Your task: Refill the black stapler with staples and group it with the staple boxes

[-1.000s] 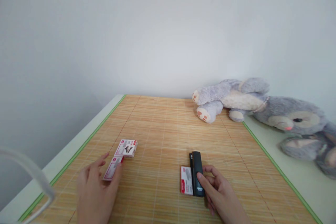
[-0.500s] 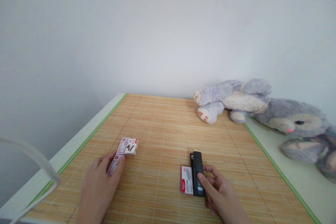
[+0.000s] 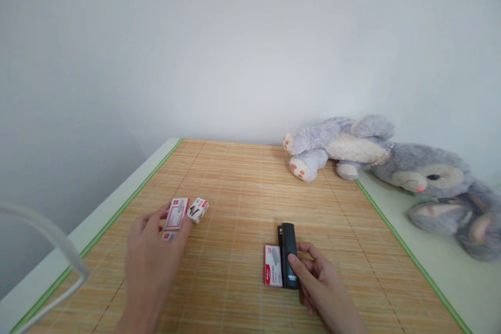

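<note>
Your left grip [image 3: 177,215] on a box [image 3: 177,213], your right grip [image 3: 297,255] at the stapler [image 3: 289,253]
Your left thumb and fingers hold the box, the clip box [image 3: 198,210] just right of it; your right thumb lies on the stapler, whether squeezing you cannot tell; a flat box [image 3: 273,266] sits left beside it on the mat [image 3: 235,177]

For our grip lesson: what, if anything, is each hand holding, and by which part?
Right hand: stapler, by its right side and top. Left hand: around a white box; firm hold unclear.
</note>
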`<state>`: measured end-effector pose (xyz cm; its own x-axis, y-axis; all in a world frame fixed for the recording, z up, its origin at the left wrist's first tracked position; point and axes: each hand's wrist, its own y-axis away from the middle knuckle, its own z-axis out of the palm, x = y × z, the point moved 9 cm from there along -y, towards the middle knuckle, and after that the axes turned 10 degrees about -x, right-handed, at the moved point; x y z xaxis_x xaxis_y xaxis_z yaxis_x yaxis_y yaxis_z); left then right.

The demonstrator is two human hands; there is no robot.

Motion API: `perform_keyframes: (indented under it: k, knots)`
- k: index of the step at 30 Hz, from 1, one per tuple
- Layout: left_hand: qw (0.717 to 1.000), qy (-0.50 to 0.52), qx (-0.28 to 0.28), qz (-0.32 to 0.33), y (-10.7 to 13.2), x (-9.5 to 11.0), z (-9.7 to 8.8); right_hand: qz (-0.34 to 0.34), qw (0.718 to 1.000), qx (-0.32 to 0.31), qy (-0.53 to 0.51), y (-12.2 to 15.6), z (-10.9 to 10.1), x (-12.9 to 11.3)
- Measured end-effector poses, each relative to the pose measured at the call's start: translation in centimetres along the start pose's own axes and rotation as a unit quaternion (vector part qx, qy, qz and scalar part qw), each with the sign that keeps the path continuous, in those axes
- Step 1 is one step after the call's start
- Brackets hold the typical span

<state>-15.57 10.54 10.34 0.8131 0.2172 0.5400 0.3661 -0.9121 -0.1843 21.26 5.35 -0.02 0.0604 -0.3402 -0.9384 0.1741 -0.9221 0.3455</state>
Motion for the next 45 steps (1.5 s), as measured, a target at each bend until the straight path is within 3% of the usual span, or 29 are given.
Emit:
perform_keyframes:
  k: [2, 6, 9, 12, 16, 23, 36, 45]
  knots:
    - [0.997, 0.050, -0.015, 0.049, 2.9, 3.3, 0.7, 0.000, 1.000, 0.005, -0.002, 0.2, 0.1, -0.4]
    - [0.969, 0.140, -0.172, 0.109, 9.4, 8.8, 6.8, 0.005, 1.000, 0.016, -0.013, 0.4, 0.2, -0.8]
    - [0.958, 0.164, -0.209, 0.111, 12.7, 10.7, 10.2, 0.003, 1.000, 0.016, -0.018, 0.4, 0.3, -0.9]
    - [0.957, 0.150, -0.222, 0.111, 13.9, 11.7, 11.6, 0.003, 1.000, 0.019, -0.020, 0.5, 0.2, -0.9]
    - [0.952, 0.148, -0.252, 0.087, 13.3, 12.0, 11.7, 0.008, 1.000, 0.013, -0.015, 0.3, 0.2, -0.5]
    - [0.916, 0.181, -0.351, 0.067, 12.0, 11.5, 11.8, -0.003, 1.000, -0.009, 0.001, 0.0, 0.4, -0.2]
    - [0.898, 0.215, -0.373, 0.092, 11.9, 11.1, 11.7, -0.003, 1.000, -0.013, 0.006, 0.1, 0.3, 0.0]
    - [0.887, 0.130, -0.419, 0.141, 12.5, 11.3, 11.7, -0.012, 1.000, -0.014, -0.001, 0.1, 0.5, -0.4]
